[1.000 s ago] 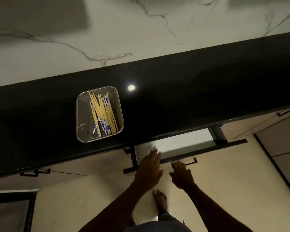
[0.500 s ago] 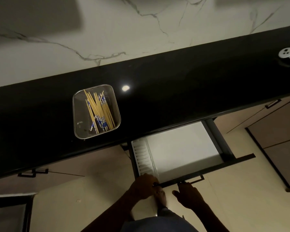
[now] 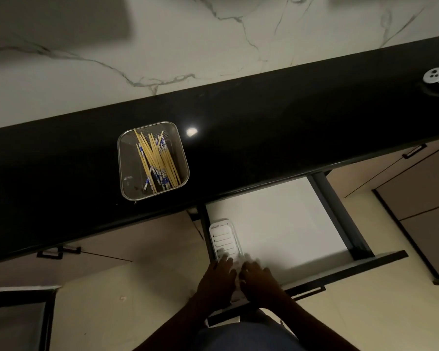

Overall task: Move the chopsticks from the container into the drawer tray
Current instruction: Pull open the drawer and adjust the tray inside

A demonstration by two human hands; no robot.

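Observation:
Several yellow chopsticks point(image 3: 157, 162) with blue-patterned ends lie in a clear rectangular container point(image 3: 124, 171) on the black countertop. Below it the drawer point(image 3: 289, 219) stands pulled out, white inside. A white slotted drawer tray point(image 3: 223, 236) lies along the drawer's left side. My left hand point(image 3: 217, 277) and my right hand point(image 3: 260, 277) rest side by side on the tray's near end, fingers stretched forward over it. Neither hand holds a chopstick. The near end of the tray is hidden under my hands.
The black countertop point(image 3: 289, 117) runs across the view below a white marble wall. A white round object point(image 3: 437, 78) sits at the counter's far right. Closed cabinet fronts with black handles point(image 3: 58, 252) flank the drawer. The drawer's dark front panel point(image 3: 352, 268) juts toward me.
The drawer has slid much farther out, exposing the white tray. Both hands have left the drawer front and handle and now lie on the tray's near end.

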